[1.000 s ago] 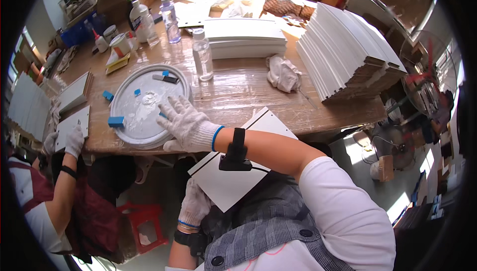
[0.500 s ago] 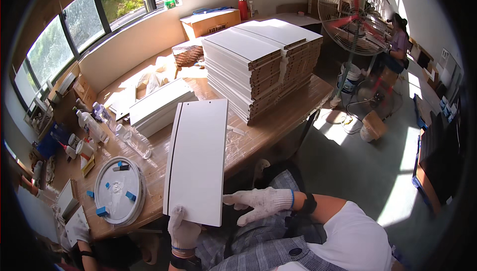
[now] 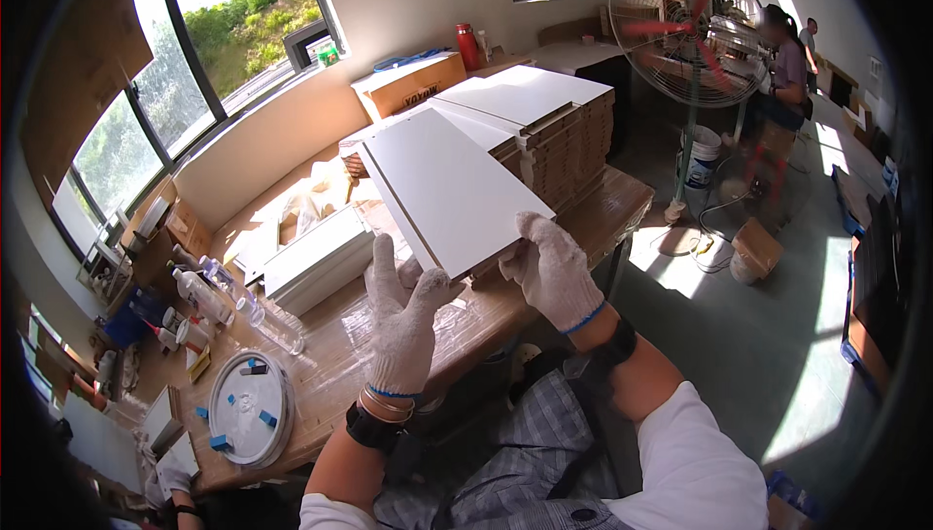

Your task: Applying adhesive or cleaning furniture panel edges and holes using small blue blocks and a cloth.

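A white rectangular panel [image 3: 452, 195] with a dark groove along its left side slants up in front of me, its far end before the stacked panels. My right hand [image 3: 556, 273], in a white knitted glove, grips its near right corner, thumb on top and fingers underneath. At the near left corner is my left hand [image 3: 400, 321], gloved alike, fingers spread and thumb close to the edge; whether it touches the panel I cannot tell. Behind it rise tall stacks of white panels [image 3: 573, 146] with brown edges. More white panels [image 3: 316, 263] lie to the left.
On the wrapped table [image 3: 360, 360] stand clear bottles [image 3: 270, 326] and a round white lid [image 3: 243, 438] with blue blocks. A cardboard box [image 3: 413, 83] and red flask [image 3: 467, 46] sit at the back. Another person's gloved hand [image 3: 175, 479] is at lower left. A large fan [image 3: 688, 30] stands right.
The panel has moved up, away from me, and tilted over toward the stacks. My right hand has taken its near right corner. My left hand has risen and its fingers have spread.
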Demonstrator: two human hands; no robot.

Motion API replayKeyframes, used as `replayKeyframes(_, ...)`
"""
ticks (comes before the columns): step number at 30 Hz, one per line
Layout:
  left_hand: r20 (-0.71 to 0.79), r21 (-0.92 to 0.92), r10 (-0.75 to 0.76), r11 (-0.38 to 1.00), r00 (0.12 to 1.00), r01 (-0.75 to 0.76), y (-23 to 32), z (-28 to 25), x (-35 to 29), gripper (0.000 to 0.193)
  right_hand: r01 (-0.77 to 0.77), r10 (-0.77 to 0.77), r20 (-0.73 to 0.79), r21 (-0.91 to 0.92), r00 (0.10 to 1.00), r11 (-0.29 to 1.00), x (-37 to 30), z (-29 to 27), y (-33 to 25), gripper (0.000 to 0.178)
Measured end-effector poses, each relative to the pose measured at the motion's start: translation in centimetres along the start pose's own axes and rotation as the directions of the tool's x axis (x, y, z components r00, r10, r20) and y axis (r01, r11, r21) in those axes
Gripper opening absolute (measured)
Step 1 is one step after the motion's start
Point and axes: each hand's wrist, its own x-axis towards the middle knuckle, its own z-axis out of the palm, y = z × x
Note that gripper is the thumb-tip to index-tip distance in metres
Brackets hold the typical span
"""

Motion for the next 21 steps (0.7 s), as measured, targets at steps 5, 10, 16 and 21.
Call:
replayKeyframes(5, 0.116, 0.595, 0.098, 0.790, 0.988, -0.148, -1.5, 0.2, 5.1, 0.064, 0.252, -0.228, 0.110, -0.503, 0.967, 0.827, 6.1, -3.9, -1.5, 0.025)
replayKeyframes(10, 0.138, 0.867, 0.128, 0.464, 0.982, -0.182, -1.9, 2.1, 9.0, 0.059, -0.036, -0.030, -0.139, -0.448, 0.990, 0.893, 7.7, -2.6, -3.4, 0.035)
replayKeyframes(16, 0.144, 0.887, 0.156, 0.417, 0.977, -0.197, -4.2, 0.7, 14.3, 0.058, -0.174, 0.212, 0.052, -0.401, 0.976, 0.899, 5.4, -6.1, -1.9, 0.035)
replayKeyframes(21, 0.188, 0.875, 0.091, 0.436, 0.978, -0.209, -4.8, -0.5, 16.3, 0.060, -0.283, 0.349, 0.027, -0.531, 0.937, 0.799, 3.0, -9.3, -0.8, 0.036)
